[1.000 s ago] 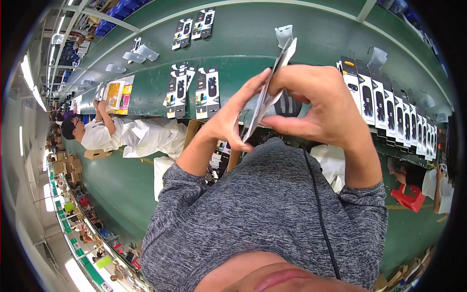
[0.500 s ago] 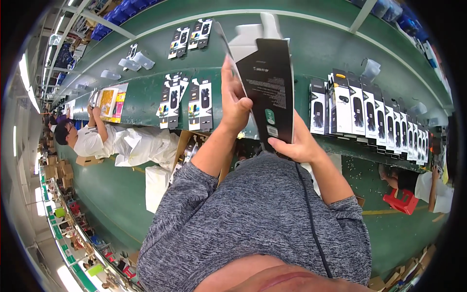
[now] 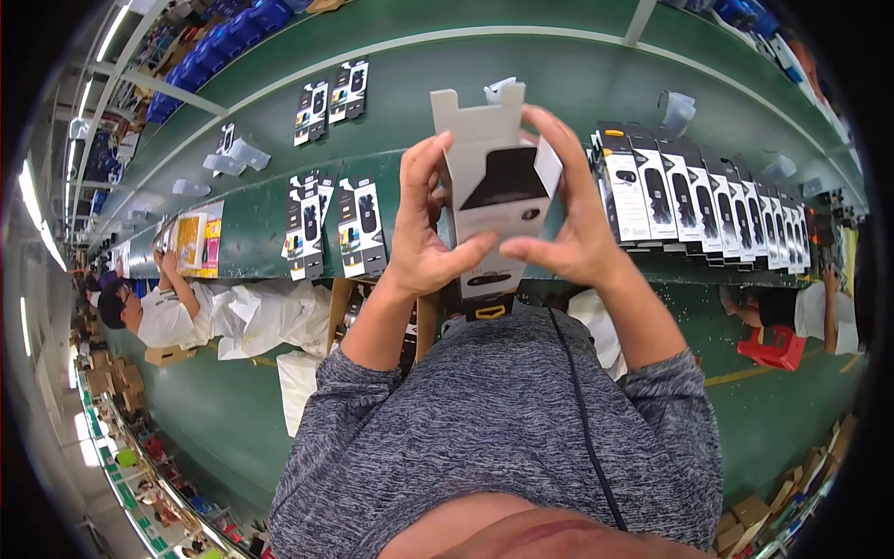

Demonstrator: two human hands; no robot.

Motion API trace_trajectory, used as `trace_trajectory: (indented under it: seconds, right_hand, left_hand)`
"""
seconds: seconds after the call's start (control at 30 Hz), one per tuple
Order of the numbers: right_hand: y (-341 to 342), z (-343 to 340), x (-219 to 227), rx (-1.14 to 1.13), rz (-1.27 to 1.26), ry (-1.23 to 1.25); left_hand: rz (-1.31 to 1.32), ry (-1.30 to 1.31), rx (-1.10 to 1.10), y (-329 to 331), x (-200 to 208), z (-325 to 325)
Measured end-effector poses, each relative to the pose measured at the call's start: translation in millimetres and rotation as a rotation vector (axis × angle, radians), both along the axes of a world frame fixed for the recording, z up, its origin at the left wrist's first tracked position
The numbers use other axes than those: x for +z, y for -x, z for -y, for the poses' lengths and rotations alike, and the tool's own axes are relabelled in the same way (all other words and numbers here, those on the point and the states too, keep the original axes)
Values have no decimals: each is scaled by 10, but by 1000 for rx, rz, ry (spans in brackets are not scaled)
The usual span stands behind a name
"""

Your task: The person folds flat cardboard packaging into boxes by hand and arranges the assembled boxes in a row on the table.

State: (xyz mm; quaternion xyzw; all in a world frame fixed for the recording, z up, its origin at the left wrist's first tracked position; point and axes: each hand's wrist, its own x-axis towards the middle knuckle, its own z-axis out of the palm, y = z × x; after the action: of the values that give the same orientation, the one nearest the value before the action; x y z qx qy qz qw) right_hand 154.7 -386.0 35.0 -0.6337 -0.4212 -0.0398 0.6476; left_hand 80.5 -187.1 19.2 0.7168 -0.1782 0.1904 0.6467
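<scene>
I hold a small white and black cardboard product box up in front of me with both hands. My left hand grips its left side, thumb across the lower front. My right hand wraps its right side, fingers over the top edge. The box's upper flap stands open above my fingers. Behind the box runs a long green workbench.
A row of several upright matching boxes stands on the bench to the right. Flat printed boxes lie to the left, more further back. A person in white works at the left; another person sits near a red stool.
The box was flat and edge-on a second ago. I turned it to show its black face, then rotated it so the white side faces me with the flap open.
</scene>
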Motion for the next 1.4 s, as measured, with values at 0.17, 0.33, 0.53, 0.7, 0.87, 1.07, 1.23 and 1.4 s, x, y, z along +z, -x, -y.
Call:
trace_trajectory:
  seconds: [0.17,0.33,0.53,0.7,0.87,1.07,1.23,1.4]
  right_hand:
    - [-137,-6,301,-88,226,1]
    - [-160,-48,111,46,260,-194]
    - [11,-42,180,17,74,-237]
    - [31,46,141,23,-53,-270]
    - [254,76,128,18,-36,-298]
    - [256,133,225,50,-134,-336]
    - [254,161,366,-109,252,-193]
    - [294,113,285,-127,266,-319]
  left_hand:
    - [-36,74,110,-1,180,166]
    - [242,136,85,-58,133,243]
    - [231,205,100,-30,194,285]
    - [126,147,125,-55,347,334]
    - [47,207,46,-96,397,288]
    - [-59,0,-105,-122,640,336]
    - [541,-275,-26,-193,634,303]
    - [554,-271,207,-149,575,502]
